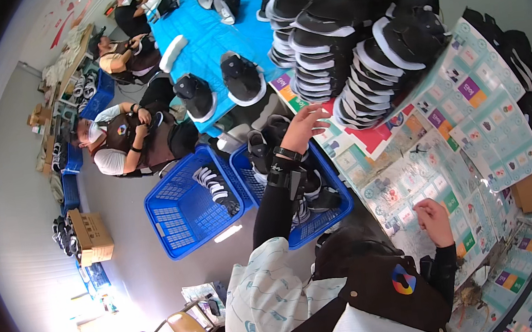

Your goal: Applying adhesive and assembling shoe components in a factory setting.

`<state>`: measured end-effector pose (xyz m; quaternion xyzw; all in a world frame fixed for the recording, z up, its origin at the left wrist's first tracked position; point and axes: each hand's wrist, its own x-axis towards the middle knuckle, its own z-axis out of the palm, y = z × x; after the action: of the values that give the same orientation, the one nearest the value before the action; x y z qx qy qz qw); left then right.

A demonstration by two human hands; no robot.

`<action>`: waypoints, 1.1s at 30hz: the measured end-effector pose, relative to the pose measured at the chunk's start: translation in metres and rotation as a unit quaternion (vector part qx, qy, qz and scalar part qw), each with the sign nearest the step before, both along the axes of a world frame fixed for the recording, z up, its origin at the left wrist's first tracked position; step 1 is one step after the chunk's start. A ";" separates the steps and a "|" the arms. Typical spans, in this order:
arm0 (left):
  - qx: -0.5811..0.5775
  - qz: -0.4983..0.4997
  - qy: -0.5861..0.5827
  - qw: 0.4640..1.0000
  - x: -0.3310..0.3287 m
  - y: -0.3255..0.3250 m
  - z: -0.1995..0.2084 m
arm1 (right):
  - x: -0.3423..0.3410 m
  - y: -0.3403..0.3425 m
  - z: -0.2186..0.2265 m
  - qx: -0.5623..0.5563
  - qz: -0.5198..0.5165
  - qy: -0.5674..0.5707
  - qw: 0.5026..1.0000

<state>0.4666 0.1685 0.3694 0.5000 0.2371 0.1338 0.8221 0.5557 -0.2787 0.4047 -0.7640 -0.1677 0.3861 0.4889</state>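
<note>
- We see the left hand (304, 127) stretched out with fingers spread and nothing in it, its fingertips just short of the stacked black shoe uppers (358, 48) with white edges.
- Those uppers lie in leaning piles on the worktop (425, 166), which is covered with colourful printed sheets.
- The right hand (433, 220) rests on the printed sheets near the worktop's edge, fingers loosely curled and holding nothing.
- Below the left forearm stand two blue baskets (182, 213); both hold dark shoes with white stripes.
- Farther off, a blue table (210, 33) carries a few single black shoes, and seated people (127, 140) work beside it.
- A cardboard box (92, 235) sits on the floor to the left.
</note>
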 end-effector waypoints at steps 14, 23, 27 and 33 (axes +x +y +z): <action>0.328 0.233 0.079 0.912 0.177 0.206 0.085 | -0.005 0.000 0.008 -0.007 -0.050 -0.027 0.998; 0.394 0.028 0.158 0.905 0.280 0.208 0.090 | -0.025 -0.059 -0.012 -0.012 -0.147 -0.009 0.989; 0.370 0.080 -0.154 0.913 0.278 0.203 0.088 | -0.028 -0.065 -0.014 -0.015 -0.156 0.002 0.988; 0.247 0.186 -0.348 0.885 0.229 0.175 0.138 | -0.016 -0.046 -0.006 0.023 -0.142 -0.063 0.988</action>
<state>0.6959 0.3434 0.5072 0.5548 -0.0165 0.5041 0.6617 0.5401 -0.3242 0.3985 -0.7912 -0.0972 0.2602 0.5449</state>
